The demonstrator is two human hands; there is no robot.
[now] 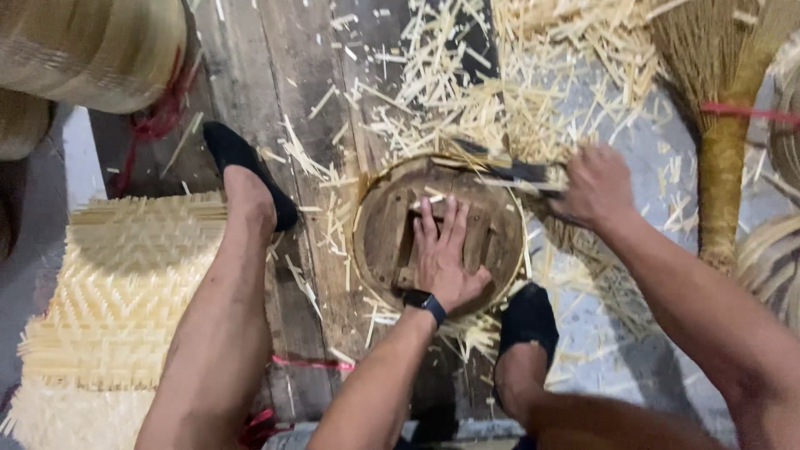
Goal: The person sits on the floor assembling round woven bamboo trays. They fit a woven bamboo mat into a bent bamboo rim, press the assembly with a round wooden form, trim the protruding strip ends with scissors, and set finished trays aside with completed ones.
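Pressure from your left hand [446, 254], which lies flat with the fingers spread on the round wooden form [437, 236], should stay even so that the form does not turn between your two feet. Your right hand [596, 185], at the upper right edge of the form, is closed around a dark blade [508, 169] that lies across the rim. I think you should cut away from the flat hand and keep its fingertips back from the rim.
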